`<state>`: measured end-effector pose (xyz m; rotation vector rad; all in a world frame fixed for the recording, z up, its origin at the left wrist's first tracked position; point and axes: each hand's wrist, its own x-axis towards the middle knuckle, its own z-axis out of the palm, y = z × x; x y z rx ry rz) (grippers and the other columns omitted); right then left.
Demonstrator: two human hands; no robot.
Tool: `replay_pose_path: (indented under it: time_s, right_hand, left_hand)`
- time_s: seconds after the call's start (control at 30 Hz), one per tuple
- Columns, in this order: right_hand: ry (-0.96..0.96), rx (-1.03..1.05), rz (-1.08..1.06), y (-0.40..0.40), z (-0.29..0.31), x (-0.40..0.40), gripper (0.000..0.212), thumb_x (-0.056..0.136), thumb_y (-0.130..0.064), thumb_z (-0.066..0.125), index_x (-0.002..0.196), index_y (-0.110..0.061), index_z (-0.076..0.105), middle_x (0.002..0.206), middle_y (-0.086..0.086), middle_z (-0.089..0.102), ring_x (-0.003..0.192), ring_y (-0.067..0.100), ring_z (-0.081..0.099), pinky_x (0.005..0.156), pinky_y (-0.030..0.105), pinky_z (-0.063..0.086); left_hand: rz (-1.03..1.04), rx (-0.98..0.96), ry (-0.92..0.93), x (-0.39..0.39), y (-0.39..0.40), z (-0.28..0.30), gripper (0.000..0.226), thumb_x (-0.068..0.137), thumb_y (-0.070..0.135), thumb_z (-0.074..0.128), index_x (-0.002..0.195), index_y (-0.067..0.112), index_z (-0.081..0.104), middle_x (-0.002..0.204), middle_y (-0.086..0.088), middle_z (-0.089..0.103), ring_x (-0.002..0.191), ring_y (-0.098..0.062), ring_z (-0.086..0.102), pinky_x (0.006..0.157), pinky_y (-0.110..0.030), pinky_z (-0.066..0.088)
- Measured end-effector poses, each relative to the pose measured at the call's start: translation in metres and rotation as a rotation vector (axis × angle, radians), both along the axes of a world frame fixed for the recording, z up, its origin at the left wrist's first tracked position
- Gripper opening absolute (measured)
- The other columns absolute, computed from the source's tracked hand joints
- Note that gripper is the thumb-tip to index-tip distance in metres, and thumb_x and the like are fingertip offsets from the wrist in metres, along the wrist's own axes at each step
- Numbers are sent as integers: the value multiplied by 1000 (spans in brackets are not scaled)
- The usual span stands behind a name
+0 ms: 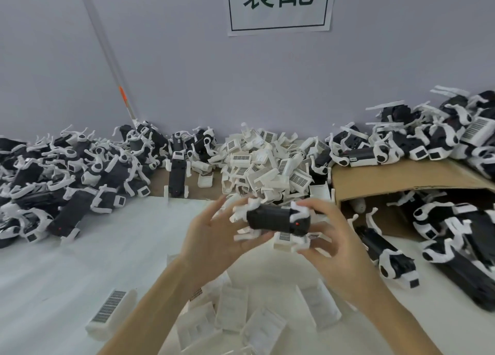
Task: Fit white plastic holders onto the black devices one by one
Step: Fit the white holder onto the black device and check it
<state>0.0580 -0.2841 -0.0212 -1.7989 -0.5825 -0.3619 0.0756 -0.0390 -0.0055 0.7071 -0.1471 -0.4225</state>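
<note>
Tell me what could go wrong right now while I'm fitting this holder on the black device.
Both hands, left and right, hold the black device in the air, so a slip might drop it into the loose white holders below. The thin white arms sticking out by your left fingers could bend or snap if forced.

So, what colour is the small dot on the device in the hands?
Red-orange, on the black device; seen in the head view.
</note>
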Motion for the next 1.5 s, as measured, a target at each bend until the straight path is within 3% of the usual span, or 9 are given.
replay_pose_path:
  time_s: [0.1,0.2,0.4,0.57,0.73,1.0,1.13,1.33,1.5]
  right_hand:
    - [-293,-314,-110,10,-5,-2,93,80,20,75,140,-47,54,138,-8,50,122,13,60,97,23,57]
    - [-331,-424,-141,10,-10,1,101,83,17,72,152,-50,43,141,-10,44,122,6,57,103,12,47]
    - [291,185,50,12,-12,-2,50,103,-29,60,149,-44,46,135,-7,68,123,10,67,104,28,54]
    - [401,128,69,10,-8,-3,62,82,-44,75,140,-28,62,121,-11,76,115,6,70,96,16,52]
    - [239,89,89,15,-13,-8,69,84,-15,87,141,-42,58,133,-18,67,133,1,57,111,14,41]
    - [-21,-429,23,38,-26,-20,86,79,-54,85,146,-58,31,136,-36,40,133,-8,45,103,4,34]
    - [-47,-413,-11,44,-26,-23,85,83,-44,85,150,-50,32,134,-36,40,129,-12,44,99,1,32]
    - [-99,-197,-52,32,-18,-19,62,102,-13,64,153,-34,35,152,-14,40,141,5,45,109,15,40]
    - [-34,-121,44,21,-18,-15,66,99,-13,63,151,-45,37,155,-13,45,145,15,45,115,27,43]
  left_hand:
    - [95,463,-33,0,-4,-6,72,99,71,53,137,11,68,135,-23,69,118,-51,68,93,-48,62]
    - [193,550,-43,0,-8,-7,55,99,54,62,125,8,73,120,-22,75,102,-53,72,82,-42,63]
    - [388,591,-247,-7,-11,-6,29,92,34,74,117,19,69,111,-19,74,90,-34,74,76,-27,59]
    - [435,827,-641,-11,-12,-11,36,98,27,72,133,26,60,127,6,69,82,-6,64,75,-16,48]
    - [518,768,-534,-10,-13,-8,50,94,66,61,133,36,60,126,7,74,110,-18,75,82,-35,57]
    - [849,488,-374,-13,-18,-10,81,104,70,37,67,3,65,63,-29,64,57,-36,62,69,-43,53]
    - [809,610,-609,-15,-16,-5,83,103,76,28,84,10,74,68,-18,70,64,-30,67,71,-33,51]
    - [796,1132,-1073,-19,-13,-7,60,101,60,55,149,24,47,140,10,63,131,-25,58,104,-31,48]
    - [914,1312,-1306,-16,-20,-9,63,93,56,75,139,15,63,130,13,67,120,-6,59,103,-33,45]
